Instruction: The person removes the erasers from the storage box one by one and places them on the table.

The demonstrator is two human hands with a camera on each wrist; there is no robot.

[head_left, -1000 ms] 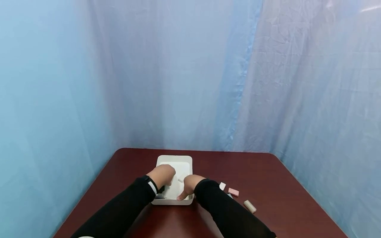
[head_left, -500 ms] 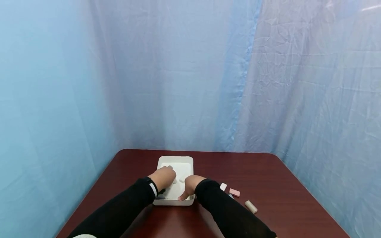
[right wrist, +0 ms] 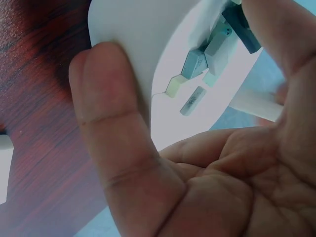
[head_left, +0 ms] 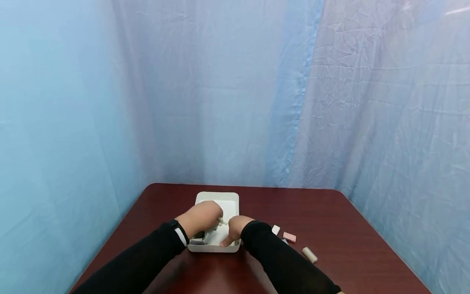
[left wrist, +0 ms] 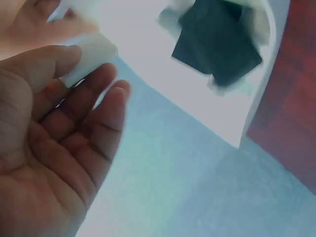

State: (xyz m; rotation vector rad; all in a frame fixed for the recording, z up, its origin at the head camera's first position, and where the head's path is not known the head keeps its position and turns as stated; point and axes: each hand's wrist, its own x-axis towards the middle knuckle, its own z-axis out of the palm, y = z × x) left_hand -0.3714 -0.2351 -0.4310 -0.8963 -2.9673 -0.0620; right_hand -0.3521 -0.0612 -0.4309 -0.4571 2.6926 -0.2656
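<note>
My left hand (head_left: pixel 202 218) reaches over a white tray (head_left: pixel 218 196). In the left wrist view its thumb and fingers pinch a small white block (left wrist: pixel 94 57). My right hand (head_left: pixel 236 226) is at the tray's right side. In the right wrist view its fingers (right wrist: pixel 111 94) lie against the tray's outer wall, while the thumb reaches over the inside. A white bar (right wrist: pixel 256 104) shows between the hands; which one holds it I cannot tell. Inside the tray lie dark flat pieces (left wrist: pixel 217 44) and several small blocks, including a blue-grey block (right wrist: pixel 194 64).
Right of the tray, on the dark red table (head_left: pixel 360 245), lie a white block (head_left: pixel 276 230), a pink block (head_left: pixel 289 237) and a cream cylinder (head_left: pixel 309 255). The right sleeve passes close to them. Blue curtains (head_left: pixel 235 102) hang behind the table.
The left hand has come right and nearer the right hand, and the grey piece at its fingertips half a second ago is out of sight. The right hand stays put.
</note>
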